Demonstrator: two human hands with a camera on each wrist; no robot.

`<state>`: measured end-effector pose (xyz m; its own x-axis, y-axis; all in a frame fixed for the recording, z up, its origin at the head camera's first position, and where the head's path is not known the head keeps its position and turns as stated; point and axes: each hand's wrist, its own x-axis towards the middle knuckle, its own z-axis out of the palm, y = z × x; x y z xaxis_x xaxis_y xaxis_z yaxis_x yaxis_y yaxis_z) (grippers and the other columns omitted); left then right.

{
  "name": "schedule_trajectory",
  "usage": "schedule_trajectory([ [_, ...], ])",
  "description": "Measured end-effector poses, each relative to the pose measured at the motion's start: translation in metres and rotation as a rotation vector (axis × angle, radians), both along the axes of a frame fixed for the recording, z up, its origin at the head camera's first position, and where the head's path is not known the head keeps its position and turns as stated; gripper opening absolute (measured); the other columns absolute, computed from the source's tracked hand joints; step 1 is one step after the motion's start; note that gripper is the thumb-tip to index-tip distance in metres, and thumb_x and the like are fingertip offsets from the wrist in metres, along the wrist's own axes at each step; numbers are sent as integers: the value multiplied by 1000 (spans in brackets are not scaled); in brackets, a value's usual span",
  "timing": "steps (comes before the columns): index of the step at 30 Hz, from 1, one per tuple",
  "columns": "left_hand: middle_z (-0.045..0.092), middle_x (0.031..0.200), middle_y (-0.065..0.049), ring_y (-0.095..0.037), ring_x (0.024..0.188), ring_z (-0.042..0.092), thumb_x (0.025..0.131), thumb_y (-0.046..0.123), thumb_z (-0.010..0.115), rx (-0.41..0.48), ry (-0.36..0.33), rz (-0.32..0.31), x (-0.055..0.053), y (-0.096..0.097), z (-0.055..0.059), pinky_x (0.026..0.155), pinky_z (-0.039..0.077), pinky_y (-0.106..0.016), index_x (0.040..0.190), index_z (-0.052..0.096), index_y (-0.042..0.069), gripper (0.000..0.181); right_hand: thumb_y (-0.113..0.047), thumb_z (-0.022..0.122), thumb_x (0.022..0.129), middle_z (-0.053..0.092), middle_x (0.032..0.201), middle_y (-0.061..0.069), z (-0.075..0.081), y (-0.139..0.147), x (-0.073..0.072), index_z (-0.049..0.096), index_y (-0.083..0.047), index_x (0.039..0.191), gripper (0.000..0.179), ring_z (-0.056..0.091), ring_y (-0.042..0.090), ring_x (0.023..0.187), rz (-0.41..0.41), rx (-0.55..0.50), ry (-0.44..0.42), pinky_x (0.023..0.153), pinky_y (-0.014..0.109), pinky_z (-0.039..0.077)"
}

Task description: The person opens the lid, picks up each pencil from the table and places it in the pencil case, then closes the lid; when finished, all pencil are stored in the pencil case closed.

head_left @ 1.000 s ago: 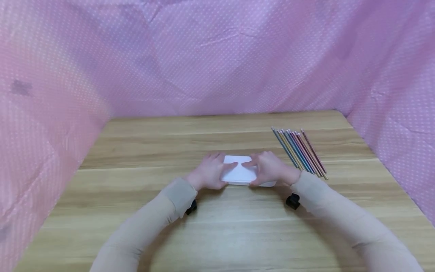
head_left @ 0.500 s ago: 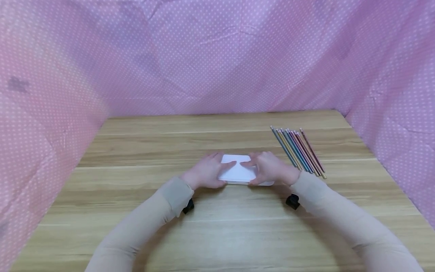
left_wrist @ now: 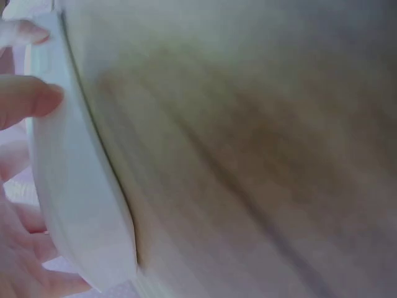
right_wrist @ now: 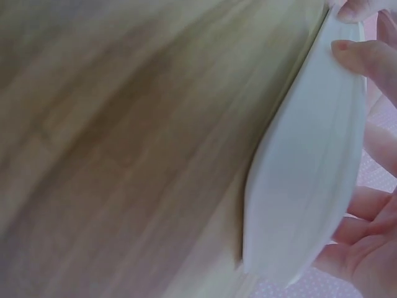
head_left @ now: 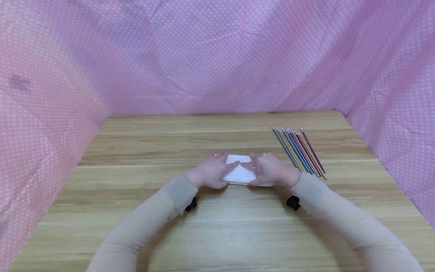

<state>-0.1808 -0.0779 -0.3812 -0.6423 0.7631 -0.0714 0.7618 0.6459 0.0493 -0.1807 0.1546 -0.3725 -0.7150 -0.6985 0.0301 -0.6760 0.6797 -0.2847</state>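
Observation:
A flat white box [head_left: 238,174] with rounded corners lies on the table, in the middle of the head view. My left hand [head_left: 213,172] holds its left end, one finger across the top and the thumb at the near edge. The right hand [head_left: 270,169] grips the right end the same way, its finger almost meeting the left one on top. A pale rounded corner sticks out under the right palm. In the left wrist view the box's long near wall [left_wrist: 87,180] shows, with fingertips [left_wrist: 46,99] on it. The right wrist view shows the white wall [right_wrist: 304,167] from the other side.
Several pencils [head_left: 299,151] in blue, gold and dark red lie side by side just beyond the right hand. The wooden table [head_left: 231,226] ends at a pink dotted cloth [head_left: 221,75] that hangs at the back and both sides.
Almost nothing differs. The left hand has shifted slightly to the right on the box; the right hand and the pencils stay where they were.

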Motion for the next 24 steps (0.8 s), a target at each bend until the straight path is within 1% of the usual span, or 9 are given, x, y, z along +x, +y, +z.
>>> schedule_trajectory([
  [2,45,136,-25,-39,128,43,82,37,65,1,27,0,1,1,-1,105,34,-56,144,42,20,68,-40,84,65,58,123,29,-1,0,-1,65,-13,122,66,62,18,79,13,-20,11,75,38,52],
  [6,49,131,-23,-37,124,45,81,38,67,-1,67,5,3,4,-1,103,37,-53,142,44,20,68,-39,86,62,62,117,27,-5,1,-6,68,-10,118,66,56,11,66,50,-54,40,63,25,49],
  [9,49,130,-22,-35,123,46,81,38,68,-4,70,11,4,4,1,103,37,-53,142,44,20,69,-39,85,62,66,111,24,-6,0,-8,68,-10,117,64,50,7,60,60,-63,48,57,20,44],
  [11,51,128,-21,-34,122,47,80,38,69,0,60,10,4,5,2,103,37,-52,143,43,20,70,-37,84,62,69,100,18,-5,2,-8,69,-10,115,62,45,6,56,60,-71,41,52,18,39],
  [14,51,127,-20,-33,121,48,79,37,72,6,40,10,3,4,2,103,37,-53,143,42,21,73,-36,83,64,67,89,10,-3,4,-7,70,-9,115,59,39,4,52,72,-84,24,49,17,35],
  [15,51,126,-19,-33,121,48,79,37,72,11,34,10,3,4,2,103,37,-54,143,42,21,73,-36,83,65,66,86,9,-3,4,-7,70,-9,114,58,38,3,52,78,-88,23,49,16,35],
  [18,51,127,-20,-34,122,47,78,38,73,29,28,10,2,3,2,103,36,-55,144,42,20,74,-36,82,66,66,88,10,0,4,-8,69,-8,116,58,38,3,52,96,-89,15,49,16,35],
  [21,50,130,-21,-35,123,46,78,39,73,56,13,11,0,1,1,104,34,-57,144,41,19,76,-34,83,67,66,89,12,1,4,-10,68,-7,116,58,40,5,53,97,-91,3,50,18,38],
  [24,47,136,-21,-35,127,43,78,40,74,92,-36,25,-1,-1,0,107,30,-56,145,39,20,78,-32,82,69,68,101,20,1,5,-12,68,-7,117,56,44,5,54,105,-90,-14,61,25,49],
])
